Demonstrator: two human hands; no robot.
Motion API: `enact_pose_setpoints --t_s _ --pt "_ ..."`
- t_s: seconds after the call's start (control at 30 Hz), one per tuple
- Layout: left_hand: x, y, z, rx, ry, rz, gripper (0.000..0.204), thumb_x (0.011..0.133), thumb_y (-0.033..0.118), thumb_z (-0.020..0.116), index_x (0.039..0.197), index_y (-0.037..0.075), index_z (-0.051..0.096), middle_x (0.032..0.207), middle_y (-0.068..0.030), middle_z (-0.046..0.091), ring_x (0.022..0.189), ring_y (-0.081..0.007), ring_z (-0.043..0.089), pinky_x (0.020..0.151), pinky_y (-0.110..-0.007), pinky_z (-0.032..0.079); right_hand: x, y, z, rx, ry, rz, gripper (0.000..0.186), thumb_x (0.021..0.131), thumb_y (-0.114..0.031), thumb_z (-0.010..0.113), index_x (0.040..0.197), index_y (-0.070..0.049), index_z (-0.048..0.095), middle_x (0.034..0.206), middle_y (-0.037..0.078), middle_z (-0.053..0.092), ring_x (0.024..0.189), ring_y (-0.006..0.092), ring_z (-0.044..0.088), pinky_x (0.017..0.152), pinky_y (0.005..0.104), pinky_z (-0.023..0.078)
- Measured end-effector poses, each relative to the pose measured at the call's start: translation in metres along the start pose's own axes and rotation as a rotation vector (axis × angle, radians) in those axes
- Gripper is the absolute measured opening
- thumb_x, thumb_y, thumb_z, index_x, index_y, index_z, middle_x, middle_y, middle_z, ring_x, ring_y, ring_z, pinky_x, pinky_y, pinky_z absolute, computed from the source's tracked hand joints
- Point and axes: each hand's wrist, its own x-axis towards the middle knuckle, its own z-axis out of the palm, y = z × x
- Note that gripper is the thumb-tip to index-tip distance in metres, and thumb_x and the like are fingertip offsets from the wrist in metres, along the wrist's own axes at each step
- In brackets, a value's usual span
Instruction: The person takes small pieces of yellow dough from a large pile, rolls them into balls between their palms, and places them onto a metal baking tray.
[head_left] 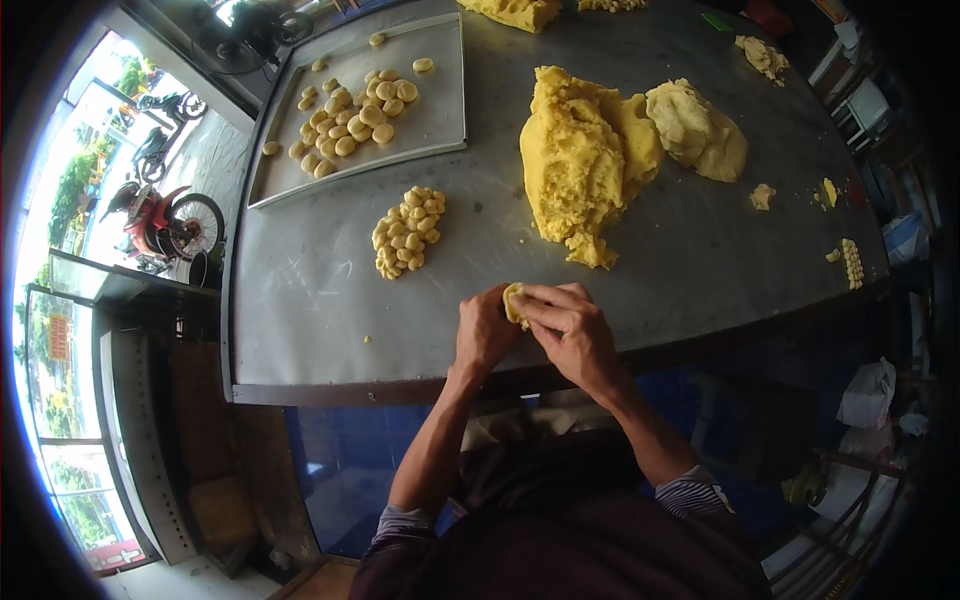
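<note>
A small piece of pale yellow dough is held between my two hands, over the near edge of the metal table. My left hand curls round it from the left, fingers closed. From the right, my right hand presses its fingertips onto the dough. Beyond my hands lies a big crumbly mound of yellow dough, with a smoother, paler lump of dough against its right side. To the left of the mound, small dough balls sit in a tight heap.
A shallow metal tray at the far left holds many round flattened dough pieces. Dough scraps and a cluster of small dough pellets lie at the right. The table's front edge runs below my hands. Motorbikes stand outside, left.
</note>
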Motion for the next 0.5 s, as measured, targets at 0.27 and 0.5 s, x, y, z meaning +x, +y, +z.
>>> enact_pose_setpoints --t_s 0.27,0.5 --pt "-0.009 -0.015 0.021 0.113 0.084 0.080 0.020 0.086 0.011 0.070 0.101 0.001 0.061 0.084 -0.0244 0.069 0.082 -0.0447 0.068 0.069 -0.049 0.054 -0.001 -0.002 0.014 -0.021 -0.068 0.227 0.028 0.086 0.001 0.072 0.113 -0.001 0.073 0.113 0.015 0.071 0.101 0.0309 0.069 0.086 0.0353 0.057" --pt "-0.011 -0.013 0.010 -0.091 0.055 0.198 0.021 0.085 0.008 0.074 0.102 0.003 0.064 0.088 -0.0193 0.071 0.082 -0.0427 0.069 0.070 -0.046 0.054 0.004 -0.012 0.008 0.107 -0.054 0.177 0.033 0.089 0.000 0.068 0.121 -0.002 0.070 0.104 0.018 0.071 0.091 0.0301 0.071 0.081 0.0384 0.057"
